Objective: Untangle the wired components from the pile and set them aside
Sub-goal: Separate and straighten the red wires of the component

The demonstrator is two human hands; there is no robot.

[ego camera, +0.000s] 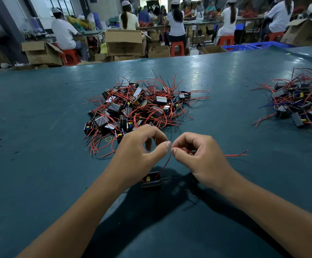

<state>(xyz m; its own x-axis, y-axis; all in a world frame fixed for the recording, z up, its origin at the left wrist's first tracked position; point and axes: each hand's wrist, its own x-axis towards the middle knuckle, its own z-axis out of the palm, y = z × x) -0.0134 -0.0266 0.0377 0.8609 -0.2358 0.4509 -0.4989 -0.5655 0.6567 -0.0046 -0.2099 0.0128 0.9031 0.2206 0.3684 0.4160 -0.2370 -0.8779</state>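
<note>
both hands pinch 1 red wire (167, 161): left hand (140, 148) and right hand (198, 155) grip it above its component (151, 180) at 6 o'clock. the main pile (138, 107) at 12 o'clock looks mostly untouched; a smaller pile (300, 103) lies at 2 o'clock on the counter (39, 127).

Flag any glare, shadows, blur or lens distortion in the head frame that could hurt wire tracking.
Head view: glare streaks on the green table beyond the central pile; dark forearm shadows surround the small black component, swallowing its black wire; wide-angle bending curves the table's far edge; background workers soft; the red wire pinched between left hand and right hand stays sharp.
</note>
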